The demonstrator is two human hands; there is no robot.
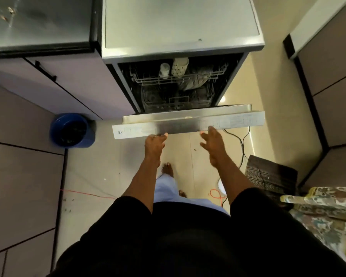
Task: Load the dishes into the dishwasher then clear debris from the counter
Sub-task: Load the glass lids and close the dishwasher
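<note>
Fingers of my left hand (155,144) curl around the top edge of the partly open stainless-steel dishwasher door (188,121), thumb on the rim. Those of my right hand (212,145) are spread and straight, tips touching the same edge and holding nothing. Behind the door, the grey wire upper rack (148,80) carries a white cup (164,69) and a spotted cream cup (179,66); grey dishes (197,81) lean just right of them. Upper left: steel surface (48,23) bearing brown debris scraps (10,10). Lower left: round blue bowl (72,130) on the floor.
</note>
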